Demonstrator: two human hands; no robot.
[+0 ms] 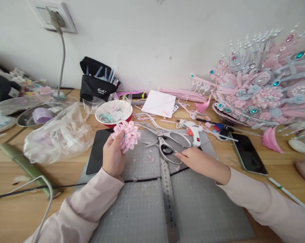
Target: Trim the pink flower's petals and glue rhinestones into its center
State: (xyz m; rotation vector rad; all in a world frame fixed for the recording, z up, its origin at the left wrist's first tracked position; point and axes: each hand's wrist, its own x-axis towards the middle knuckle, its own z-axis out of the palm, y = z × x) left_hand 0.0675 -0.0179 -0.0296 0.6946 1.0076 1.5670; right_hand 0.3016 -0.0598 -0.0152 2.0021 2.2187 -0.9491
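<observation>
A pink chenille-petal flower (128, 136) with a small teal gem is pinched in my left hand (114, 153), raised above the left side of the grey cutting mat (132, 209). My right hand (195, 160) has its fingers closed at the lower handle of the scissors (164, 136). Their blades are spread apart and point left, toward the flower. Just below the scissors, a steel ruler (169, 202) lies lengthwise on the mat. Small pink clippings are scattered near the blades. My right fingertips are partly hidden behind the hand.
Behind the mat stand a red-and-white bowl (113, 113) of beads, a black pouch (98, 82) and a white glue gun (195, 134). A large beaded pink-and-blue headpiece (264, 81) fills the right, with a phone (250, 153) before it. A black cable (144, 180) crosses the mat.
</observation>
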